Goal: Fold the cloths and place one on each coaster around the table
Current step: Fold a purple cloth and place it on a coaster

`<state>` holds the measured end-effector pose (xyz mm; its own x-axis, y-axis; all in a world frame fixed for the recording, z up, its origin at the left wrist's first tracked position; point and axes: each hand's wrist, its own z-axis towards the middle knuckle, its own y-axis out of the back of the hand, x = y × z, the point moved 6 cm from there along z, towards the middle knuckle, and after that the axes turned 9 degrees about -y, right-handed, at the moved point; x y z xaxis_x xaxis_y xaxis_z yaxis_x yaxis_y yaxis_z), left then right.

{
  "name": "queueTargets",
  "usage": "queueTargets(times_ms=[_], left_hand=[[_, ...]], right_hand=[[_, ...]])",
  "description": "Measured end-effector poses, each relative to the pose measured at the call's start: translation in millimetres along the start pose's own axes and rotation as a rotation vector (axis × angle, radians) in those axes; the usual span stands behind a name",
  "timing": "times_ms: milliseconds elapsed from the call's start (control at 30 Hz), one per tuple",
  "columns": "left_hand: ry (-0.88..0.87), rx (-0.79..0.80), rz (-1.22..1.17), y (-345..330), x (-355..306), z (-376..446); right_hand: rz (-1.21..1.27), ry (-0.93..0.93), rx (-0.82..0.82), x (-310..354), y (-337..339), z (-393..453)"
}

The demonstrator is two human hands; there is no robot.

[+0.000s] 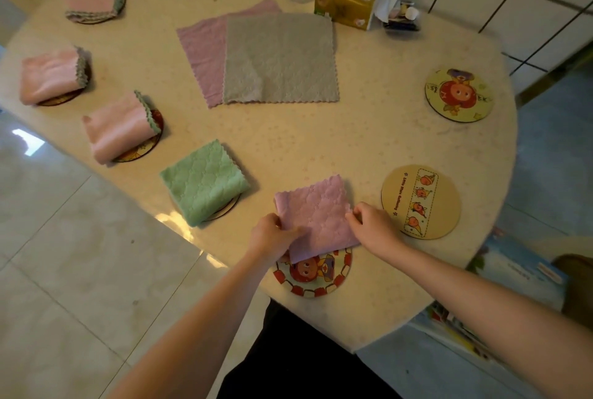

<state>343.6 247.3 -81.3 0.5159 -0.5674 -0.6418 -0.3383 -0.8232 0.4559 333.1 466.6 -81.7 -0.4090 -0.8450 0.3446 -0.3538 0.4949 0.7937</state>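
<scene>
At the near edge of the speckled cream desk (369, 142), the left hand (272, 235) and right hand (373, 225) each pinch a side of the folded lilac quilted cloth (316, 215), which half-covers the round red-rimmed cartoon coaster (313, 276). Right of it, near the desk's curved right edge, lie a bare round tan coaster (421, 202) and a bare round yellow coaster (459, 95). Mid-desk, a flat grey cloth (280, 60) overlaps a flat lilac cloth (202, 45).

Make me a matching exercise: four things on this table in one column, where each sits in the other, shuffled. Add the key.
Things
1. green folded cloth
2. grey flat cloth
3. purple folded cloth
4. tissue box

Places
A. in both hands, part over the near-edge coaster
B. far side, by the tiled wall
C. on a coaster, left of the hands
D. table centre, overlapping a flat purple cloth

Pairs: 1-C, 2-D, 3-A, 4-B
</scene>
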Motion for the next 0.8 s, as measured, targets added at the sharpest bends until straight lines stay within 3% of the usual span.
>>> queueTargets(times_ms=[67,233,367,533,800], left_hand=[[-0.029,0.034,0.115,-1,0,-6],[0.0,-0.011,0.127,1,9,-12],[-0.014,-0.021,0.185,9,8,-7],[0.067,-0.161,0.098,27,-6,19],[0.106,-0.178,0.069,26,-13,42]], right_hand=[[0.012,-0.008,-0.012,-1,0,-2],[-0.164,0.051,-0.083,5,1,-11],[-0.172,-0.031,-0.135,5,6,-11],[0.008,-0.174,-0.034,-2,0,-12],[0.338,-0.378,0.149,-9,-16,2]])
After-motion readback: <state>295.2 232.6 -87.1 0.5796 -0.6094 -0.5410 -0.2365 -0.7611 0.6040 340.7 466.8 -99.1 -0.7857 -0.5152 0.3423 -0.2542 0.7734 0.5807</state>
